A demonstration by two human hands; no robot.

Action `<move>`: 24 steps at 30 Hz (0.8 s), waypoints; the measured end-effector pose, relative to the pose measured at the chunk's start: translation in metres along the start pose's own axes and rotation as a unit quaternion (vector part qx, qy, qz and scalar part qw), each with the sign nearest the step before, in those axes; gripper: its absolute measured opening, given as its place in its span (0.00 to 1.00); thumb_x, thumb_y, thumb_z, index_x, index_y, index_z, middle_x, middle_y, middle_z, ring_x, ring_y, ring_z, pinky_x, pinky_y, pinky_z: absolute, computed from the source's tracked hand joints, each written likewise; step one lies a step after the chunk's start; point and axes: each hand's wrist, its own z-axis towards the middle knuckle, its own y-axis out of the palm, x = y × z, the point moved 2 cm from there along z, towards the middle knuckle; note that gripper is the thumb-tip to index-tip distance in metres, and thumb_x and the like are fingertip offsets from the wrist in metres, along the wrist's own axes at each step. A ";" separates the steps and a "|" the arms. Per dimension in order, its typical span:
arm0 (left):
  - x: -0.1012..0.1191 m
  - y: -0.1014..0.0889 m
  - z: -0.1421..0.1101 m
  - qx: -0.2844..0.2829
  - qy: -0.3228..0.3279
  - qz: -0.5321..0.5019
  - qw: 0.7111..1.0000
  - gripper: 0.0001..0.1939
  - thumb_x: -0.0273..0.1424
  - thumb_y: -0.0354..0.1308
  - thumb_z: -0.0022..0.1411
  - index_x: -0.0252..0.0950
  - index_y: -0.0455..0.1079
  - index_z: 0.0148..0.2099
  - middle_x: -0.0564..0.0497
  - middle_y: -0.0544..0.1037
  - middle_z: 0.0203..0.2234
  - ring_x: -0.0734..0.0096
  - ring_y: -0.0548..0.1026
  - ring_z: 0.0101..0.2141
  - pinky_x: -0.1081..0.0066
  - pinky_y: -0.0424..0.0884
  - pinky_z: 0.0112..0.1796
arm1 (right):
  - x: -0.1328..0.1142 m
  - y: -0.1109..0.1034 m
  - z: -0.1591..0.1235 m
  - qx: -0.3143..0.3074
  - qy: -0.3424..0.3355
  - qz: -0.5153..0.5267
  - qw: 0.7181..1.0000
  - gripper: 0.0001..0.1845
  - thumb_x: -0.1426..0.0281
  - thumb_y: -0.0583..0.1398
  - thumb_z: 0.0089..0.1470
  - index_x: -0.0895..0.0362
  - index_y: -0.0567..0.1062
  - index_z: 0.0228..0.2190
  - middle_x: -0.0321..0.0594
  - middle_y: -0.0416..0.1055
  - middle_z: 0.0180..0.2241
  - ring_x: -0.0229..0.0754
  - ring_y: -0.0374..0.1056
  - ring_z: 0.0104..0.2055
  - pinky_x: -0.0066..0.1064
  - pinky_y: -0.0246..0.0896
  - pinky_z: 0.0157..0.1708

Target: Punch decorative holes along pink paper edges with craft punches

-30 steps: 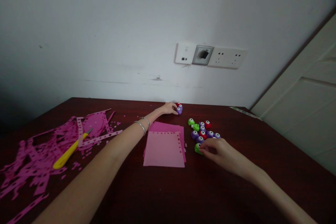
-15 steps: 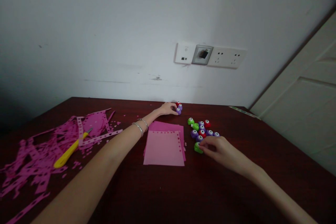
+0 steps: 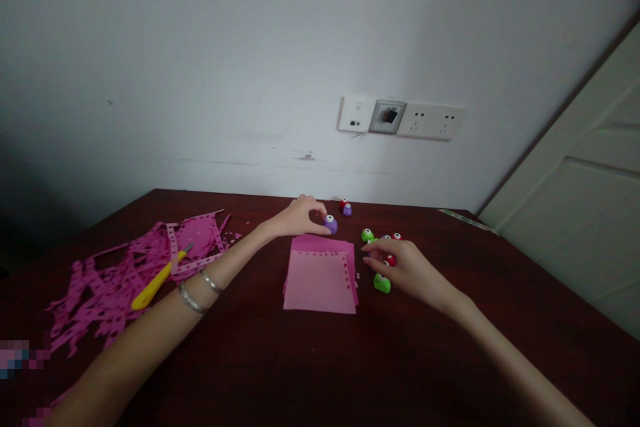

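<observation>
A purple paper punch point(image 3: 331, 225) with a white-and-black top is gripped between the thumb and fingers of my left hand point(image 3: 301, 217), just behind the paper stack. My right hand point(image 3: 397, 260) reaches over a cluster of punches, its thumb and forefinger apart; it partly hides several of them. Just below that hand sits a green punch point(image 3: 382, 283), and another green punch point(image 3: 367, 235) stands beyond the fingertips. Squares of pink paper point(image 3: 320, 283) lie stacked between my hands. The top sheet has small shapes punched along its upper and right edges.
A red punch point(image 3: 344, 203) and a purple punch point(image 3: 347, 210) stand near the wall. At left lies a heap of punched pink strips point(image 3: 107, 280) with a yellow-handled cutter point(image 3: 159, 285) on it. Wall sockets point(image 3: 431, 121) are above the dark table point(image 3: 300, 373).
My left hand has drawn a purple punch away from the two by the wall, toward me and left. My right hand has left the front green punch and moved up and left over the cluster.
</observation>
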 end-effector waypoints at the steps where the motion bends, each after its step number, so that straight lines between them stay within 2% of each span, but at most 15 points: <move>1: 0.008 -0.002 -0.010 -0.007 -0.003 0.009 1.000 0.17 0.45 0.60 0.46 0.39 0.71 0.35 0.50 0.71 0.33 0.66 0.64 0.38 0.67 0.57 0.40 | -0.004 0.002 0.002 0.002 -0.007 0.007 1.000 0.12 0.68 0.56 0.52 0.59 0.74 0.37 0.39 0.72 0.27 0.39 0.66 0.28 0.29 0.60 0.29; 4: 0.025 0.000 -0.032 -0.036 -0.015 0.026 0.999 0.17 0.45 0.60 0.46 0.39 0.71 0.34 0.50 0.70 0.34 0.64 0.63 0.39 0.65 0.56 0.41 | -0.014 0.011 0.004 0.004 -0.020 0.032 0.999 0.13 0.68 0.58 0.51 0.59 0.73 0.40 0.39 0.71 0.27 0.37 0.65 0.28 0.28 0.60 0.28; 8: 0.036 0.006 -0.046 -0.071 -0.031 0.021 0.997 0.18 0.45 0.61 0.45 0.39 0.72 0.36 0.50 0.68 0.35 0.64 0.62 0.40 0.65 0.56 0.41 | -0.018 0.025 0.003 -0.018 -0.026 0.062 0.998 0.14 0.68 0.59 0.50 0.58 0.73 0.40 0.38 0.71 0.28 0.37 0.64 0.28 0.28 0.61 0.28; 12: 0.041 0.010 -0.047 -0.081 -0.030 0.008 0.996 0.17 0.44 0.62 0.46 0.39 0.72 0.35 0.50 0.67 0.35 0.64 0.62 0.40 0.66 0.57 0.40 | -0.015 0.032 0.000 -0.030 -0.008 0.091 0.995 0.16 0.67 0.61 0.49 0.57 0.72 0.42 0.39 0.70 0.30 0.37 0.64 0.29 0.28 0.63 0.26; 18: 0.051 0.015 -0.047 -0.093 -0.018 -0.001 0.996 0.16 0.43 0.62 0.46 0.41 0.72 0.36 0.50 0.66 0.35 0.65 0.61 0.39 0.66 0.57 0.41 | -0.015 0.032 -0.003 -0.090 0.037 0.181 0.979 0.16 0.61 0.61 0.48 0.55 0.72 0.39 0.39 0.65 0.32 0.35 0.64 0.27 0.19 0.60 0.12; 24: 0.057 0.019 -0.049 -0.088 0.009 -0.011 0.996 0.15 0.43 0.63 0.46 0.41 0.72 0.34 0.52 0.67 0.34 0.66 0.62 0.39 0.66 0.57 0.41 | -0.018 0.030 -0.003 -0.108 0.051 0.217 0.969 0.14 0.62 0.61 0.47 0.57 0.73 0.35 0.39 0.66 0.32 0.35 0.65 0.27 0.20 0.63 0.12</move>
